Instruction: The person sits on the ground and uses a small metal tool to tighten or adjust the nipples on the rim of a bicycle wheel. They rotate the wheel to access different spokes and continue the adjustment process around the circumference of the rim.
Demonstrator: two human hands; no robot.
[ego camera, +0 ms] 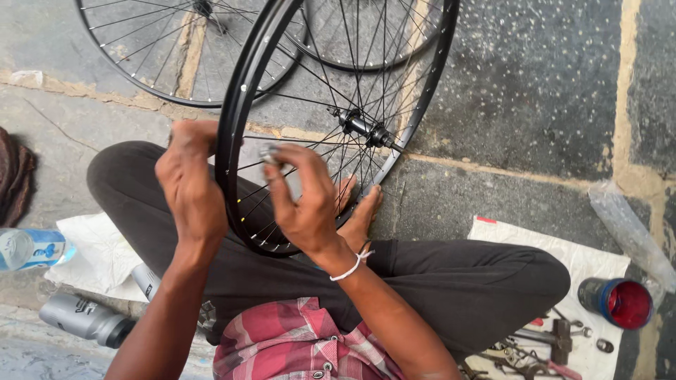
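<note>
Black bicycle wheel rim stands upright on edge between the person's crossed legs, its plane running away from the body, hub beyond the hands. Left hand sits on the rim's outer side, fingers curled; what it grips cannot be told. Right hand is inside the spokes, thumb and fingers pinched on a small grey metal tool at the rim. Both hands equally near. Loose tools lie on white cloth at right.
</note>
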